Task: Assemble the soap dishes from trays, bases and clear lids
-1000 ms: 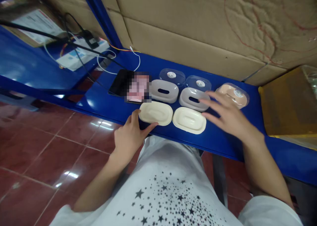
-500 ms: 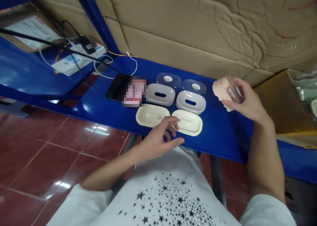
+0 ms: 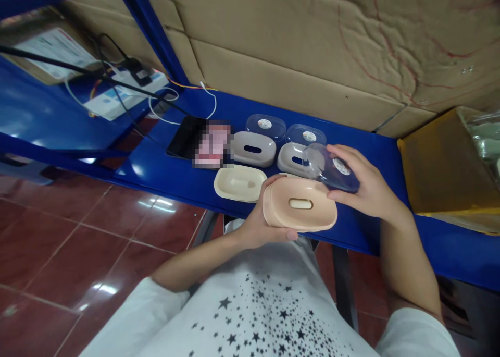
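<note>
My left hand (image 3: 260, 226) grips a peach oval dish (image 3: 318, 211) with a slot in its middle, held above the front edge of the blue table. Just to its upper right, my right hand (image 3: 363, 182) holds a clear lid (image 3: 326, 169) with a round sticker, tilted and apart from the dish. Behind them stand a left grey slotted dish (image 3: 255, 140) and a right grey slotted dish (image 3: 287, 156), partly covered by the lid. A cream tray (image 3: 238, 182) lies left of the peach dish; another beneath it is almost hidden. Two clear lids (image 3: 273, 125) (image 3: 307, 134) lie at the back.
A dark device (image 3: 185, 135) with a pixelated screen lies at the left of the blue table (image 3: 156, 177). Cables and a white power strip (image 3: 113, 99) are further left. An open cardboard box (image 3: 441, 164) with wrapped items stands at the right, and cardboard (image 3: 292, 49) lines the back.
My right hand has moved left and toward me, bringing the peach dish and lid over the front trays. The lid is now off the dish, and my left hand has taken hold of the dish.
</note>
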The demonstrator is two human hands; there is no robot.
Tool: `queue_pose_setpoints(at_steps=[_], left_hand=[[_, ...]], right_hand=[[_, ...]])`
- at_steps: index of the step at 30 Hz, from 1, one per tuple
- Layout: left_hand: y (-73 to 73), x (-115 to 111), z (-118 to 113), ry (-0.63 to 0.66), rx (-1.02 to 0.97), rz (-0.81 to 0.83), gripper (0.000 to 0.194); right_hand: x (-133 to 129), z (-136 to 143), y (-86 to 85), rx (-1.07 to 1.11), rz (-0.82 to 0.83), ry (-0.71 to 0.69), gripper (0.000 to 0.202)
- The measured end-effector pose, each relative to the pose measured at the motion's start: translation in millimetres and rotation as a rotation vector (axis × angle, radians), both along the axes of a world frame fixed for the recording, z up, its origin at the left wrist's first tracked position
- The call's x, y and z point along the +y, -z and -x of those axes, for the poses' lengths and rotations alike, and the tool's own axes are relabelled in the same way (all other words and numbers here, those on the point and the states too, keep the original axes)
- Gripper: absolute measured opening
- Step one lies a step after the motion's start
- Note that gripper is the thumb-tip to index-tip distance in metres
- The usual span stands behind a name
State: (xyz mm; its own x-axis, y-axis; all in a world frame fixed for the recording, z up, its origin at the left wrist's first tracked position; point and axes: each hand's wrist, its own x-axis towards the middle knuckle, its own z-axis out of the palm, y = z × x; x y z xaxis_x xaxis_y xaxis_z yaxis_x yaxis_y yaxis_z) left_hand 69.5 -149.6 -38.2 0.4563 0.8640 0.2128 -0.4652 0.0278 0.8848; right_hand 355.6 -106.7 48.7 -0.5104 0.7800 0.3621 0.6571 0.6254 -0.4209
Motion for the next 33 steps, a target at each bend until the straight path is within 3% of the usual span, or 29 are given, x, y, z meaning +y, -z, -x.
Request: queue_pose_setpoints(at_steps=[4, 8, 10, 12, 16, 19, 22, 24, 28, 33], left_hand=[[4.7, 0.0, -1.3, 0.026, -0.025, -0.012, 0.110], [6.6, 0.0, 2.7, 0.045, 0.003, 0.026, 0.113], [5.0, 0.3, 4.6, 0.062, -0.001, 0.044, 0.115], [3.2, 1.0, 5.8, 0.067, -0.013, 0.039, 0.113], [3.4, 3.2, 6.9, 0.008, -0.030, 0.028, 0.106], [3.9, 3.8, 7.9, -0.093, 0.035, 0.108, 0.099], [-0.1, 3.1, 9.7, -0.186, 0.112, 0.131, 0.100], [-4.5, 2.8, 11.0, -0.202, 0.125, 0.090, 0.106], [-9.7, 4.7, 11.8, -0.185, 0.141, 0.063, 0.114], [-10.7, 4.0, 9.2, -0.139, 0.181, 0.069, 0.117]], right_hand=[[21.8, -38.1, 16.5, -0.093, -0.023, 0.219, 0.085], [51.4, -86.1, 54.4, -0.187, 0.115, 0.545, 0.086], [61.1, -101.2, 68.6, -0.223, 0.206, 0.612, 0.086], [63.9, -103.8, 71.0, -0.241, 0.206, 0.607, 0.086], [44.3, -68.3, 40.1, -0.147, -0.001, 0.488, 0.073], [12.3, -15.1, 13.3, 0.035, -0.102, 0.219, 0.048], [-19.7, 38.1, 8.9, 0.036, -0.102, -0.148, 0.056], [-32.3, 62.0, 16.7, -0.015, -0.102, -0.241, 0.067], [-32.0, 72.9, 30.4, 0.053, -0.081, -0.250, 0.063], [-21.8, 61.9, 22.5, 0.256, 0.024, -0.309, 0.047]])
